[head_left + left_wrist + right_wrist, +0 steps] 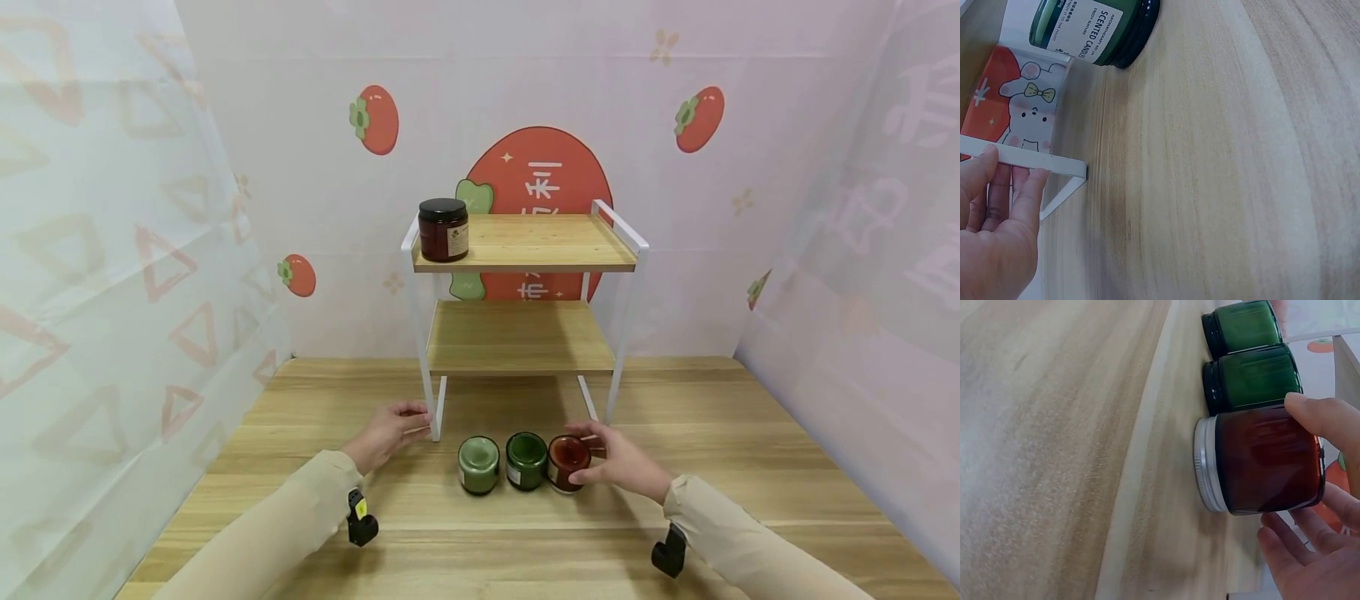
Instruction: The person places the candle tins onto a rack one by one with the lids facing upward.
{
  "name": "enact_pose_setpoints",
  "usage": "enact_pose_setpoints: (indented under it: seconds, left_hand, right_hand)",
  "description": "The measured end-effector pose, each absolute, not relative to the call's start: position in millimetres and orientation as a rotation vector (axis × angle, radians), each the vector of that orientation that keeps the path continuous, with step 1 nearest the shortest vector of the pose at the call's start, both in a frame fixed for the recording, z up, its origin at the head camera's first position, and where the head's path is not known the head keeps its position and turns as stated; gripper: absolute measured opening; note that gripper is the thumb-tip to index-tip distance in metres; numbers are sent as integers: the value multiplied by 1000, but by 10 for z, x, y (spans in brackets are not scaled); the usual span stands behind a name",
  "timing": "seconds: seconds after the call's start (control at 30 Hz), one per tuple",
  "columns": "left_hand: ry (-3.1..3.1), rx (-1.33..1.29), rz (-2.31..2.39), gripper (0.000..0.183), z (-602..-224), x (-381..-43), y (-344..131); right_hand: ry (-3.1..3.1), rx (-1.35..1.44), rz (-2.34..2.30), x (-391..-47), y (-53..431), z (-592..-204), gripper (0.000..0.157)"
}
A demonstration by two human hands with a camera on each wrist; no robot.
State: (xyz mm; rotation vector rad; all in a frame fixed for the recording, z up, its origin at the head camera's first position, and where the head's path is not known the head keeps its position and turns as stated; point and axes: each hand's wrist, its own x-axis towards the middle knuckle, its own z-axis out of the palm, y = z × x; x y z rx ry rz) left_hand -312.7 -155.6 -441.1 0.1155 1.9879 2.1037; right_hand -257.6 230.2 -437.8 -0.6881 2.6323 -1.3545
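My left hand (392, 429) is at the front left leg of a small white-framed wooden shelf; the left wrist view shows its fingertips on the white leg (1063, 164). My right hand (618, 458) holds a red candle jar (567, 460), thumb on one side and fingers round the other. The jar is upside down, its silver lid (1208, 464) toward the table. Close beside it stand a dark green candle jar (527, 458) and a light green candle jar (478, 463), both also lid down, in a row before the shelf.
A dark red jar (442, 232) with a black lid stands upright at the left of the top shelf board (540, 237). Below it is a lower shelf board (521, 337). The wooden table (420, 550) is bounded by patterned cloth walls (300, 175).
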Motion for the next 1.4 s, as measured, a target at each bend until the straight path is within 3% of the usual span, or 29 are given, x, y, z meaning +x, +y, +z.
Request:
enact_pose_setpoints:
  seconds: [0.47,0.73,1.4]
  left_hand:
    - [1984,135,2108,12,-4433,-3147,-1561]
    - [1973,136,2119,11,-4431,-3148,-1562]
    - [1946,170,2125,9,-4428,-3144,-1573]
  right_hand:
    - [2569,-623,-1387,-2620,2315,-4522,83]
    - [2621,-656,-1313,-2619,2298,-4557,75]
    - [2653,-673,-1248,-2643,2275,-4579,76]
